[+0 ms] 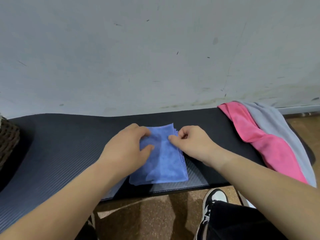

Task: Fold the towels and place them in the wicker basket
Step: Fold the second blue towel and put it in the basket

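Blue towel (pixel 162 158): one, folded, mid-mat (pixel 69 144) | my left hand (pixel 126 146) grips its left edge, my right hand (pixel 192 142) pinches its right edge | one pink towel (pixel 266 144), one grey towel (pixel 277 122), heaped at right end | one wicker basket (pixel 8 135), far left

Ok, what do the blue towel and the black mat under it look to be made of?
Blue towel: likely microfibre cloth, soft matte nap, stitched hem along its right edge. Black mat: probably foam or rubber, like an exercise mat, matte with fine parallel ribs; the look alone cannot settle which.

Black trousers (pixel 242 222), black-and-white sneaker (pixel 213 200)
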`<action>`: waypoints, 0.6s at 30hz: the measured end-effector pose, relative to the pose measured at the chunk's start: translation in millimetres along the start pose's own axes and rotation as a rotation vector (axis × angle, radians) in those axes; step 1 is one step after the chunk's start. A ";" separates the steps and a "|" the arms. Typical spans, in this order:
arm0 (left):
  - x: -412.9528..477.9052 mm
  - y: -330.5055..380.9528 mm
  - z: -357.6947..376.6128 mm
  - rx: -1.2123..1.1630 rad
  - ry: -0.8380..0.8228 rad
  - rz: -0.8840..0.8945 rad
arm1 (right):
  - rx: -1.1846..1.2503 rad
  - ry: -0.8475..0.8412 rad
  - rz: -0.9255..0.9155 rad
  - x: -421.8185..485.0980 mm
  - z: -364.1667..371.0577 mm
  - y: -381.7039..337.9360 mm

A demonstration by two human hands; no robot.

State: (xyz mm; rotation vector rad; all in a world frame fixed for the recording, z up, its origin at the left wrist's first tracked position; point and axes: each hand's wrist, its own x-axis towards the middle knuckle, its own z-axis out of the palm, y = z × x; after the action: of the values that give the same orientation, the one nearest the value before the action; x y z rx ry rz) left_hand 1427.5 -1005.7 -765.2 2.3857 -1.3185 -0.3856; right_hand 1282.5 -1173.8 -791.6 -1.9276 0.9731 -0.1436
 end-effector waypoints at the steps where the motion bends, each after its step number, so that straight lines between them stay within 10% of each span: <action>1: -2.2 -4.4 -2.3 0.024 -0.022 -0.047 | -0.026 -0.003 0.008 1.1 -0.1 -1.5; 7: -6.3 -14.0 -3.2 0.035 -0.089 -0.337 | -0.225 0.051 -0.003 -0.3 -10.0 4.4; 10: -5.2 -9.3 2.6 0.093 -0.141 -0.356 | -0.452 0.162 -0.322 -9.5 -10.2 3.6; 13: -5.4 -7.8 5.0 0.057 -0.120 -0.331 | -0.535 -0.055 -0.516 -22.1 1.5 3.3; 18: -6.2 -12.2 3.5 -0.086 -0.067 -0.303 | -0.726 -0.343 -0.341 -31.5 13.2 10.5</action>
State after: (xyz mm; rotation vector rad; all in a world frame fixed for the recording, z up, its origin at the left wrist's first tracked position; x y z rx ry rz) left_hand 1431.9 -995.2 -773.5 2.5210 -0.9450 -0.5988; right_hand 1261.3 -1145.8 -798.2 -2.6568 0.4805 0.3888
